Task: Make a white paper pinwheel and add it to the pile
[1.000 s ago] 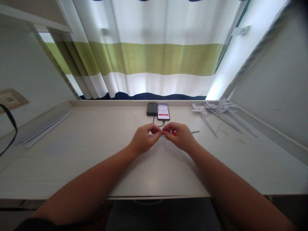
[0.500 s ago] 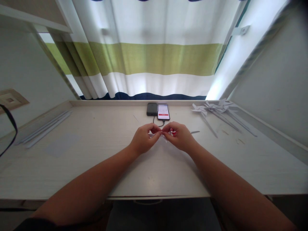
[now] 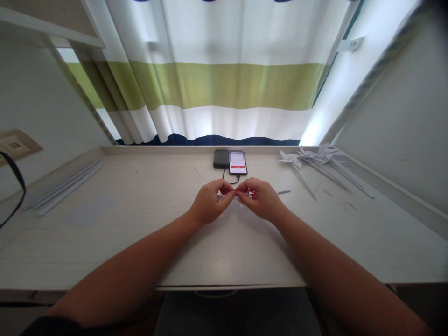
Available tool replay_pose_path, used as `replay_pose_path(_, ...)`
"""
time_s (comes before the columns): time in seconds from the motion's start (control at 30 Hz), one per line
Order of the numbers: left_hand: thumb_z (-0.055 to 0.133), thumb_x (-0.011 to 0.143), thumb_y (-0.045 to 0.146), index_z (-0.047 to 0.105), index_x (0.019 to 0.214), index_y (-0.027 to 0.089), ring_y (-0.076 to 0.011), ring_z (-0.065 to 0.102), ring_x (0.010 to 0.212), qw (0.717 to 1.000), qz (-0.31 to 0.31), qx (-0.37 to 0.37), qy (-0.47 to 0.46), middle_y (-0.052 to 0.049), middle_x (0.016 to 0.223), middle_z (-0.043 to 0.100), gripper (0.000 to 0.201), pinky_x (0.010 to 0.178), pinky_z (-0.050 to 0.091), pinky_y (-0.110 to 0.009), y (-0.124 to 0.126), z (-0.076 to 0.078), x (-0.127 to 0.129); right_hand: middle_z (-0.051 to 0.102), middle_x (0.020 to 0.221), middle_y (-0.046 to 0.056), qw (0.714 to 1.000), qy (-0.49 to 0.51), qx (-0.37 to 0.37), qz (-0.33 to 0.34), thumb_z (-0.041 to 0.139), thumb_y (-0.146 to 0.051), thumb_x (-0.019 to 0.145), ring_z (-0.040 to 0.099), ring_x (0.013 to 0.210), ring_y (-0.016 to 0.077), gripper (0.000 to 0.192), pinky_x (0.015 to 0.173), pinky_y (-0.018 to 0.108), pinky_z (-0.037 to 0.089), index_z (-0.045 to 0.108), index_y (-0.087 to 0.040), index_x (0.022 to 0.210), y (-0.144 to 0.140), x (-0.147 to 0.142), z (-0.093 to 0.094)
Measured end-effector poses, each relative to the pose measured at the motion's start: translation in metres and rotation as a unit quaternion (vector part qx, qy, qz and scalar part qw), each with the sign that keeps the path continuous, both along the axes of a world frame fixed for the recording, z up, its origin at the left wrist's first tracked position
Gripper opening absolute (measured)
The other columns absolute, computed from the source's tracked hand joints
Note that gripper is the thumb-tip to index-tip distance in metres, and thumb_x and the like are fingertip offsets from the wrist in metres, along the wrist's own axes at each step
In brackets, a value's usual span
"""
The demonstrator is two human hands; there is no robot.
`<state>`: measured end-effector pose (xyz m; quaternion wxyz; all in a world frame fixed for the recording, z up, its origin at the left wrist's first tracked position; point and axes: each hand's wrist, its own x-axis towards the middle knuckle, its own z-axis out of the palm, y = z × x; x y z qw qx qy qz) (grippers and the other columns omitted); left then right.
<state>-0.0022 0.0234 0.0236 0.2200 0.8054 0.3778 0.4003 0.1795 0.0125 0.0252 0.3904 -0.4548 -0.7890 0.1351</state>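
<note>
Both the left hand [image 3: 206,203] and the right hand [image 3: 262,200] are centred above the white tabletop [image 3: 217,254], each thumb closed toward its index finger in a narrow pinch. The fingertips meet on a small folded white paper piece [image 3: 240,201], located between and partly beneath them; the opposed grip presumably stops thin stock from slipping or springing open. Its full shape is hidden. To the left, a flat paper sheet [image 3: 89,212] and several rolled paper sticks [image 3: 72,184] lie well apart from the hands, likely grouped for sideways access. Just behind the right hand rests a red-handled metal tool [image 3: 284,192]; whether knife or scissors, I cannot tell. At far right, paper pinwheels [image 3: 291,159] lie heads rearward, probably so their vanes avoid crushing. At the rear, a smartphone [image 3: 238,163] sits beside a black power bank [image 3: 221,159], with a cable [image 3: 238,178] at its lower end, presumably for charging. Behind everything hangs a striped curtain [image 3: 210,86].
</note>
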Motion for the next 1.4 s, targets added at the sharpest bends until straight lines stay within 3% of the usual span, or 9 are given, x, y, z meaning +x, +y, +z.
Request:
replay_pose_path(0.47,0.057,0.083,0.026,0.064,0.078,0.018,-0.0131,0.051,0.068,0.999,-0.001,0.04,0.016,-0.002,0.077,0.06,0.012,0.065,0.042,-0.027,0.0001,0.0033,-0.0009,0.059,0.071,0.002,0.999,-0.027,0.026,0.007,0.059,-0.017,0.078,0.052,0.068,0.0153,0.005,0.064,0.029,0.04,0.06,-0.018,0.073,-0.0006,0.001,0.0015)
replay_pose_path(0.7,0.058,0.083,0.029,0.067,0.081,0.019,-0.0143,0.051,0.073,0.999,0.012,0.047,0.014,-0.004,0.084,0.054,0.013,0.066,0.044,-0.027,-0.0013,0.0046,-0.0015,0.059,0.076,0.004,0.998,-0.025,0.047,0.029,0.06,-0.015,0.078,0.053,0.079,0.0187,0.007,0.073,0.033,0.043,0.06,-0.019,0.072,0.0001,0.0013,0.0021)
replay_pose_path(0.93,0.059,0.082,0.026,0.065,0.079,0.02,-0.0214,0.054,0.096,0.997,0.011,0.068,0.023,-0.007,0.095,0.059,0.009,0.089,0.043,-0.038,0.0003,0.0032,-0.0009,0.058,0.074,0.004,0.998,-0.036,0.041,0.016,0.06,-0.015,0.077,0.052,0.077,0.019,0.008,0.072,0.034,0.043,0.059,-0.019,0.07,-0.0008,0.0,0.0033)
replay_pose_path(1.4,0.055,0.084,0.023,0.063,0.083,0.019,-0.0215,0.054,0.104,0.998,0.002,0.059,0.01,-0.008,0.104,0.06,0.009,0.096,0.04,-0.04,0.0052,-0.0012,-0.001,0.062,0.078,0.003,0.998,-0.016,0.053,0.028,0.058,-0.01,0.071,0.056,0.079,0.0194,0.011,0.077,0.036,0.042,0.062,-0.02,0.073,-0.0009,0.0005,0.0038)
